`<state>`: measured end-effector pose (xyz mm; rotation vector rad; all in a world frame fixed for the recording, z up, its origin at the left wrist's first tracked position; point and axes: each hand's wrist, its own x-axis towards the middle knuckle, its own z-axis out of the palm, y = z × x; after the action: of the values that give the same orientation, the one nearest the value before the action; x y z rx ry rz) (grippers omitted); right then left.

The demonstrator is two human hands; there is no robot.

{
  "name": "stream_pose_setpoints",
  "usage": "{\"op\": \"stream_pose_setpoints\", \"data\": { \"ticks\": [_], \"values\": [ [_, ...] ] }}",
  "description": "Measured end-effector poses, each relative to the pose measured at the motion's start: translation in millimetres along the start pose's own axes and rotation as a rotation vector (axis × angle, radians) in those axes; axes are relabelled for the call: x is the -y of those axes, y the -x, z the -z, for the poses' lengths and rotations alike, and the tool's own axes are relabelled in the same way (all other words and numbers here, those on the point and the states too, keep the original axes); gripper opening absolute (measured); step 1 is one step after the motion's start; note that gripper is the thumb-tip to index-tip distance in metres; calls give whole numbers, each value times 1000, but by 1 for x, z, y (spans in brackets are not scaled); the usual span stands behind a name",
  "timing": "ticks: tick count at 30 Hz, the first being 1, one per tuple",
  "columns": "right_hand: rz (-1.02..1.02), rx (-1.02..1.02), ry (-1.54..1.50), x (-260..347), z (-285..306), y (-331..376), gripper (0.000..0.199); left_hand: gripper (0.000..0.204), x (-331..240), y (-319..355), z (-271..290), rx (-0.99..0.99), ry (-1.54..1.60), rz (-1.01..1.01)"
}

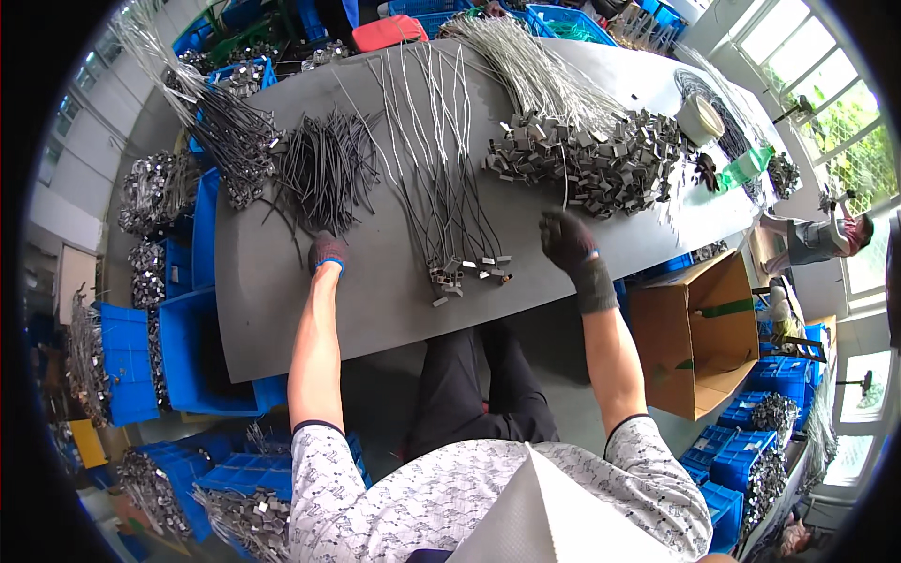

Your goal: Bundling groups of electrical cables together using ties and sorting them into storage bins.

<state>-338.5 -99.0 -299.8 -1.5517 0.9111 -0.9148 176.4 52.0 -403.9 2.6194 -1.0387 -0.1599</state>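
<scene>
Meanwhile left hand (327, 251) lies fingers-together on black ties (324, 169); right hand (566, 239) hovers loosely curled, holding nothing

You're looking down on a long grey worktable (282, 281) in a workshop. Blue plastic bins (192, 357) crowd the floor on both sides, with an open cardboard box (694, 328) at right. Daylight enters through big windows (817, 84), probably showing greenery outside.

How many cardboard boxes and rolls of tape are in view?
2: one open cardboard box on the floor right of the table, one tape roll on the table's far right. Others may be hidden.
</scene>
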Motion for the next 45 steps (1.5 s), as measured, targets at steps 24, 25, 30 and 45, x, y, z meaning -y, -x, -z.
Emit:
{"op": "stream_pose_setpoints", "data": {
  "ticks": [24,25,30,45],
  "values": [
    [-978,344,906,-66,54,645,30,9,-330,382,-80,717,1603,484],
    [-1034,407,941,-66,59,649,30,11,-333,377,-65,690,1668,521],
    [-1071,453,982,-88,93,677,31,16,-353,311,39,395,1672,53],
    [-959,650,1103,-156,125,710,22,24,-278,262,86,1197,1123,-115]
  ]
}}
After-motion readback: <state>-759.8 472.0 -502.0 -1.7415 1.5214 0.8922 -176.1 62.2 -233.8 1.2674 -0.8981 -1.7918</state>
